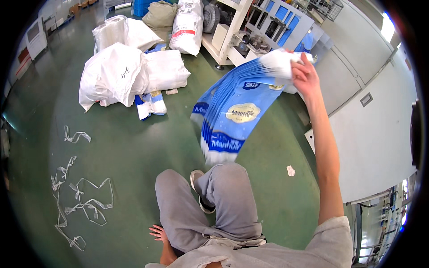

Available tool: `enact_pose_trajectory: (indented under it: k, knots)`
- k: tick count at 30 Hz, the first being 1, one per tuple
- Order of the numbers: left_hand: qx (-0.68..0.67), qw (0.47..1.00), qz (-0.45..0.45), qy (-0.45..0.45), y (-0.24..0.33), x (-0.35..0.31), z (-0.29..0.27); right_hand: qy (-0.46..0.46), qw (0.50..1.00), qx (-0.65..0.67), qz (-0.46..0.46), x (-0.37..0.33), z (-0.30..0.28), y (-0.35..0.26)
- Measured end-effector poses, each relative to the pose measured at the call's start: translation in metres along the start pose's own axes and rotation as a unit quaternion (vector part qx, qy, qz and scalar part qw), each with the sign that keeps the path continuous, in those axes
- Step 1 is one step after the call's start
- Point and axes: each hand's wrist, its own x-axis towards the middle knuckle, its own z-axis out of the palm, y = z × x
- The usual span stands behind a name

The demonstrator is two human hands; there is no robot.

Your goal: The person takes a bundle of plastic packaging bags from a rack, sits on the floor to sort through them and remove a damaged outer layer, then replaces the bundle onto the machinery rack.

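Note:
My right hand (305, 77), raised at the upper right with the arm stretched out, is closed on the white gathered end of a stack of blue printed plastic packaging bags (250, 100). The stack fans out and hangs down to the left, its lower end blurred just above my knees. Low beside my left thigh, my left hand (158, 233) has its fingers spread and holds nothing; whether it rests on something cannot be made out.
White sacks (111, 76) lie piled on the green floor at the upper left, with more blue bags (151, 105) beneath. White plastic ties (85, 203) are strewn at left. A machine frame (232, 38) stands ahead, pale machine panels (371, 120) at right. A paper scrap (291, 170) lies on the floor.

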Motion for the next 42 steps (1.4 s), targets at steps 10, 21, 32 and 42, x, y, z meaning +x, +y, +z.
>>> enact_pose_trajectory:
  k: [10,21,32,42]
  knots:
    - [-0.062,0.981,0.056,-0.175,-0.013,-0.009,-0.013,-0.024,0.997,-0.047,-0.064,-0.144,-0.009,-0.004]
    - [-0.091,0.935,0.075,-0.335,0.004,-0.01,-0.006,0.553,0.693,-0.163,-0.433,-0.418,-0.04,0.074]
    - [-0.138,0.966,0.047,-0.215,0.006,-0.019,-0.011,0.293,0.341,-0.609,-0.654,-0.136,0.062,-0.067]
    - [-0.046,0.99,0.018,-0.132,-0.014,-0.027,-0.004,0.07,0.07,-0.979,0.178,-0.156,-0.442,0.271]
